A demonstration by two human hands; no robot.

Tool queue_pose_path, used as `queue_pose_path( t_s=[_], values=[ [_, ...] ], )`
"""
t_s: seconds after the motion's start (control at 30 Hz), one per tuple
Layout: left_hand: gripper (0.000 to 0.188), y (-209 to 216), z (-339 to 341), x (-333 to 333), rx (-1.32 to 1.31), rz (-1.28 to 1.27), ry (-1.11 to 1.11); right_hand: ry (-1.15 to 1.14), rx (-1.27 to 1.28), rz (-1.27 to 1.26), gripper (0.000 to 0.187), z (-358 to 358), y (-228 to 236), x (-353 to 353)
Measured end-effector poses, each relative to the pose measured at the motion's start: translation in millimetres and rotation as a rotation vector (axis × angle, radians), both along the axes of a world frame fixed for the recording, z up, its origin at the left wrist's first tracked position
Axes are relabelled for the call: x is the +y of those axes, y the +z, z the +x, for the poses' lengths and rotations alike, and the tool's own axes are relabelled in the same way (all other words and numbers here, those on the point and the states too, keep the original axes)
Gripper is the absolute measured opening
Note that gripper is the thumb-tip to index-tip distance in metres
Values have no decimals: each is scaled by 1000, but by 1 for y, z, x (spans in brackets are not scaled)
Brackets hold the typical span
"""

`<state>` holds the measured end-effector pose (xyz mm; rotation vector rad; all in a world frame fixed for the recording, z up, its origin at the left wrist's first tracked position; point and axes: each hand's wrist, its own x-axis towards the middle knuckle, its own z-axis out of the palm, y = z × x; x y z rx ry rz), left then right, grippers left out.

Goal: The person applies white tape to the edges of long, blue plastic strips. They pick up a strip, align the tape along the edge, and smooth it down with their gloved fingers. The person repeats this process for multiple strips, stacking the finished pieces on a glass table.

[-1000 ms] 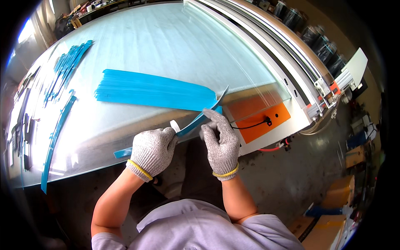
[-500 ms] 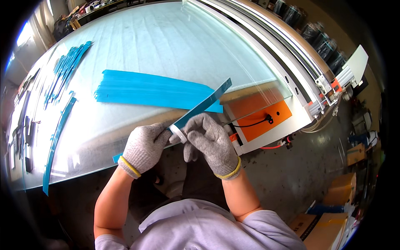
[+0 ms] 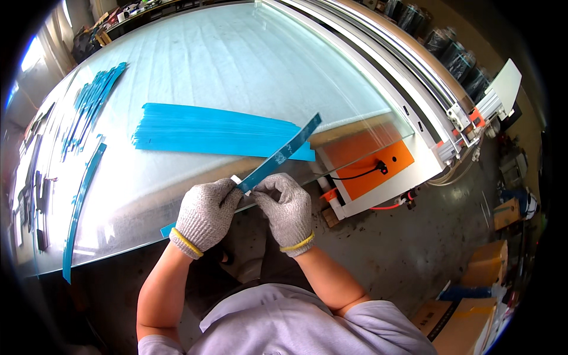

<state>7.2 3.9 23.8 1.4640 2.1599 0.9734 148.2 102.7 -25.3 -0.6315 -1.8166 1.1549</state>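
My left hand [image 3: 206, 214], in a grey knit glove with a yellow cuff, is closed on the lower end of a flat blue strip [image 3: 280, 155]. The strip slants up to the right over the table's near edge, and pale smudges mark its face. A narrow white band [image 3: 236, 179] crosses it beside my left thumb, mostly hidden by strip and fingers. My right hand [image 3: 285, 210], gloved alike, pinches at the white band just below the strip. Behind them, many blue strips [image 3: 213, 131] lie side by side in a sheet on the glass tabletop [image 3: 236, 59].
Further left lie a loose heap of blue strips [image 3: 94, 103], one long curved strip [image 3: 83, 207] overhanging the near edge, and dark strips [image 3: 38, 189]. An orange panel [image 3: 373, 174] with a black cable and a machine rail [image 3: 378, 62] stand right. Cardboard boxes [image 3: 461, 316] sit lower right.
My right hand has moved slightly left and down, its fingers now closed in a pinch. The white band, earlier plainly seen between the hands, is now mostly covered. The blue strip has turned slightly.
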Motion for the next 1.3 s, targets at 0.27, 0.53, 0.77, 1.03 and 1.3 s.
queue_pose_path(
  t_s=[0.27,0.53,0.77,1.03,1.3],
  values=[
    [21,-10,14,1,398,-26,-117,-27,9,84,20,17,17,7],
    [19,-7,16,-3,423,-10,-99,567,134,-680,34,18,49,23],
    [20,11,8,-11,-306,45,30,600,248,-689,18,40,43,7],
    [20,0,32,-20,-417,145,3,277,158,-450,24,29,13,-10],
    [19,-11,42,-15,-90,161,92,49,-55,149,8,26,14,-22]
  ],
)
